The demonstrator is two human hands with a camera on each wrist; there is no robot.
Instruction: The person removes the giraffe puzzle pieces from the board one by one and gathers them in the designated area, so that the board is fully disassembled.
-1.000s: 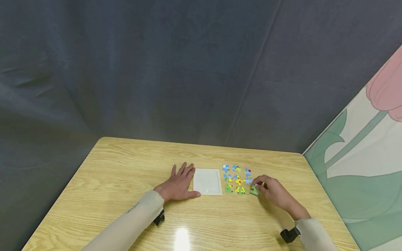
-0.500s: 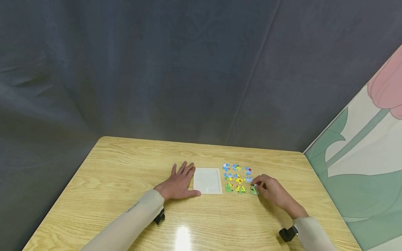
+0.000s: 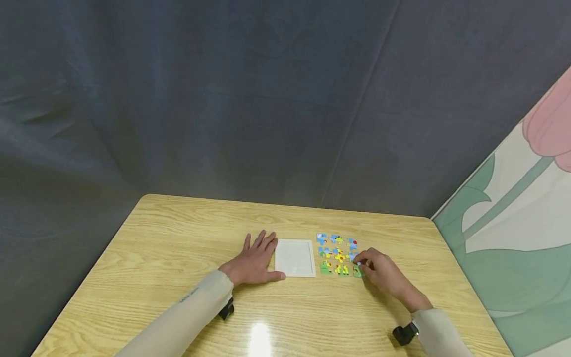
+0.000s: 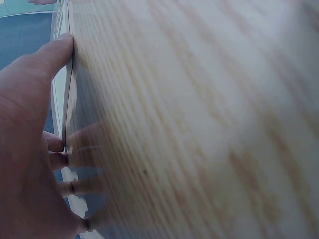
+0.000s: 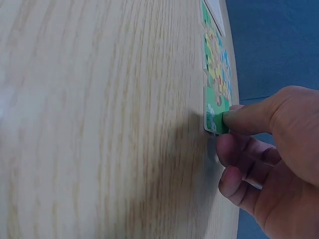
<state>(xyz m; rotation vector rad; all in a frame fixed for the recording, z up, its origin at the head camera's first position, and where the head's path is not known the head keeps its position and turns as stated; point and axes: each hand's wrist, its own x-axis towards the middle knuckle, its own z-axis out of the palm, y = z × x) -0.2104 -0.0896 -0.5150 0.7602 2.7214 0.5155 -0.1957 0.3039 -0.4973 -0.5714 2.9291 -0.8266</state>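
Observation:
My left hand (image 3: pixel 253 263) lies with fingers spread on the table, its thumb and fingertips against the left side of a white square puzzle tray (image 3: pixel 294 259). In the left wrist view the thumb (image 4: pixel 57 52) touches the tray's edge. With my right hand (image 3: pixel 380 271) I pinch a green corner puzzle piece (image 5: pixel 214 112) low at the tabletop, thumb on its face. Part of that piece is hidden by the fingers. Several other blue, yellow and green puzzle pieces (image 3: pixel 339 257) lie in loose rows between the tray and my right hand, small gaps between them.
The wooden table (image 3: pixel 285 317) extends around both hands. Behind it hangs a dark curtain (image 3: pixel 267 99). At the right is a cloth with a flower print (image 3: pixel 513 238). A black wrist camera (image 3: pixel 405 334) sits on my right wrist.
My right hand has slid slightly left, and the green corner piece has shifted with it toward the neighbouring pieces. The left hand and the tray have stayed in place.

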